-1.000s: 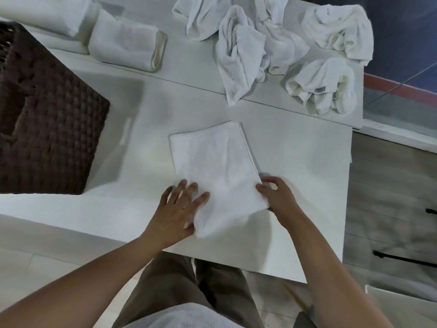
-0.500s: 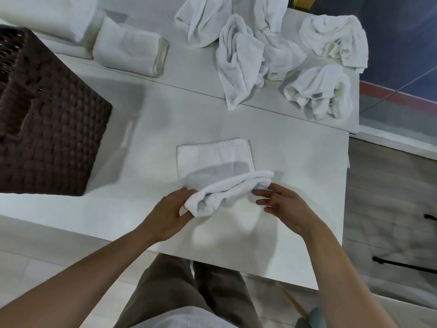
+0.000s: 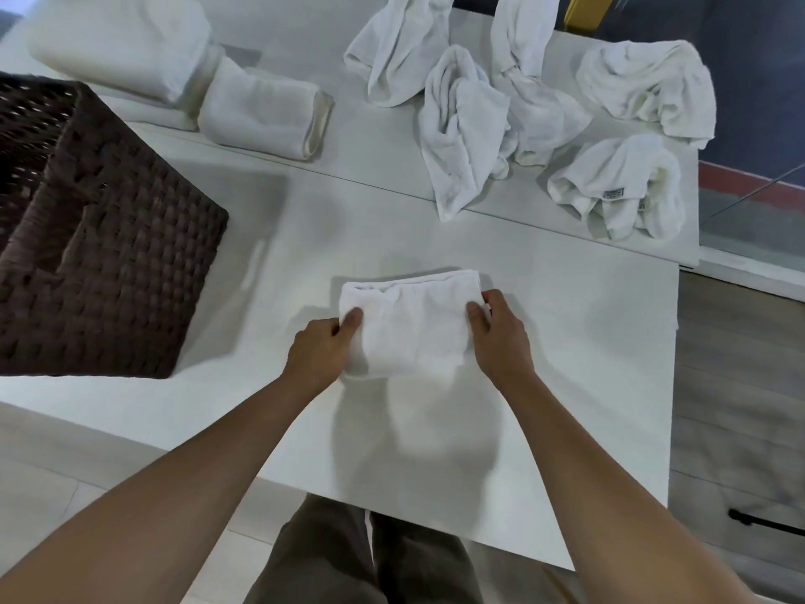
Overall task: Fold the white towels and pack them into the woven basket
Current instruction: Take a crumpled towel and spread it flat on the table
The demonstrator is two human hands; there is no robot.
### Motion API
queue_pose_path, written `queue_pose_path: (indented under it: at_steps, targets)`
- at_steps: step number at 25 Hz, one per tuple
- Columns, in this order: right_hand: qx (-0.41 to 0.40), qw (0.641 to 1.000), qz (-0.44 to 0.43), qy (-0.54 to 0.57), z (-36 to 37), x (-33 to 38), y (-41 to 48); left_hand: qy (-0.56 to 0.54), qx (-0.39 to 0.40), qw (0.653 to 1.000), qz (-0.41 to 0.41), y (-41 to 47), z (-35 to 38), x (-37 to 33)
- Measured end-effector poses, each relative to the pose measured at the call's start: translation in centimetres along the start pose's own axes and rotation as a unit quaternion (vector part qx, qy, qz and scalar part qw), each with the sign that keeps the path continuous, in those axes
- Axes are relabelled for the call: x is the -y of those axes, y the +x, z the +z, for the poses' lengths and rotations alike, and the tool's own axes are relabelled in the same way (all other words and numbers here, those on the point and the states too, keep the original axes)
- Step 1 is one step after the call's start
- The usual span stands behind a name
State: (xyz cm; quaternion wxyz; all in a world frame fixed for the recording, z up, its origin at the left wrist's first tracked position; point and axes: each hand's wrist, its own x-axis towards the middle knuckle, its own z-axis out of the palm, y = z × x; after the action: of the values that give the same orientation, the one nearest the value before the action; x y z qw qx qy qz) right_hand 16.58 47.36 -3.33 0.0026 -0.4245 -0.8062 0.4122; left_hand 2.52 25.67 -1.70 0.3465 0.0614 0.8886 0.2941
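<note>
Holding a folded towel [image 3: 414,329] on the near middle of the desk [image 3: 566,364], doubled into a thick, compact rectangle, far edge rounded and a little uneven. Pinching its left end with the left hand [image 3: 320,353], thumb laid on the top face, the other fingers tucked out of sight beneath or behind the cloth. Gripping its right end the same way with the right hand [image 3: 501,342], thumb on top, fingers wrapped round the end. Cannot tell whether resting fully on the surface or raised slightly off it. Looks like the close of the folding step for this one piece: last fold laid over, both ends held square. Next, most likely: lift with both ends pinched to stop the layers sliding open, carry leftward, and lay flat in the woven basket [image 3: 109,263], standing well apart at the left edge of the desk. Calls for a level carry and a clear drop over the near wall of the basket; inside mostly out of frame, so no telling how full. Farther back, across a seam in the desk: several crumpled towels [image 3: 461,128] heaped at the far right, not yet folded. At the far left, a rolled towel [image 3: 261,117] just beside a larger white bundle [image 3: 122,45]. Judged from that heap, well short of finished.
</note>
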Motion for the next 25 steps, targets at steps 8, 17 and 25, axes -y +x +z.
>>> queue_pose_path:
  at_steps: [8,17,25]
  targets:
    - [-0.068,0.994,0.058,-0.070,2.4,-0.5,1.8,0.048,-0.119,0.991,-0.020,2.1,2.0,0.0]
    - [-0.050,0.954,0.186,0.228,0.6,-2.8,-2.4,0.080,-0.017,0.992,0.094,2.8,1.5,0.7]
    - [0.075,0.952,0.204,0.218,0.1,-2.3,-3.7,-0.074,0.089,0.987,-0.113,-3.0,0.9,2.7]
